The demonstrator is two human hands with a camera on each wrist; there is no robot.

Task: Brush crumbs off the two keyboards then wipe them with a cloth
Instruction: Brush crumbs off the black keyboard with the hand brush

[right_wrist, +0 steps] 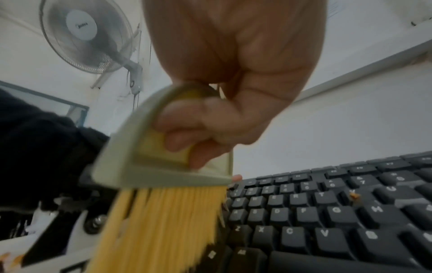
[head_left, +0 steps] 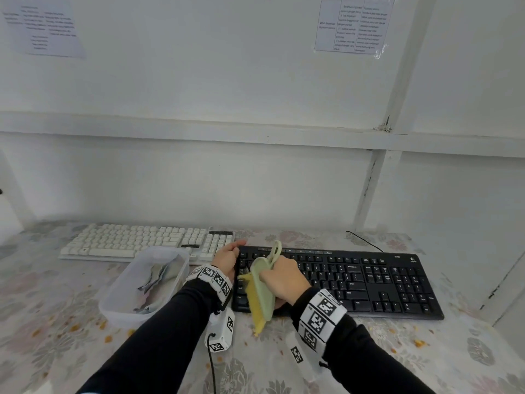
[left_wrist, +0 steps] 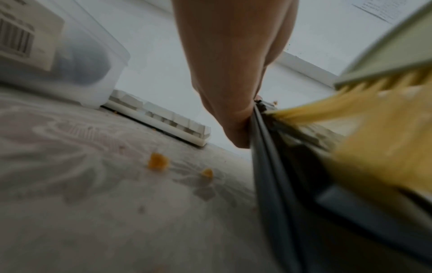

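Note:
A black keyboard (head_left: 355, 282) lies on the floral tablecloth at the right, with a white keyboard (head_left: 136, 241) behind it to the left. My right hand (head_left: 284, 280) grips a pale green hand brush (head_left: 262, 282) with yellow bristles (right_wrist: 163, 221) over the black keyboard's left end. The bristles hang past the keyboard's front left corner. My left hand (head_left: 227, 255) holds the black keyboard's left edge (left_wrist: 259, 147), thumb on the top corner. An orange crumb (right_wrist: 354, 196) sits between the keys. A crumpled cloth (head_left: 159, 280) lies in the clear tub.
A clear plastic tub (head_left: 113, 302) stands in front of the white keyboard, just left of my left arm. Orange crumbs (left_wrist: 157, 163) are scattered on the tablecloth (head_left: 56, 351). A black cable (head_left: 365, 241) runs behind the black keyboard. A white wall stands close behind.

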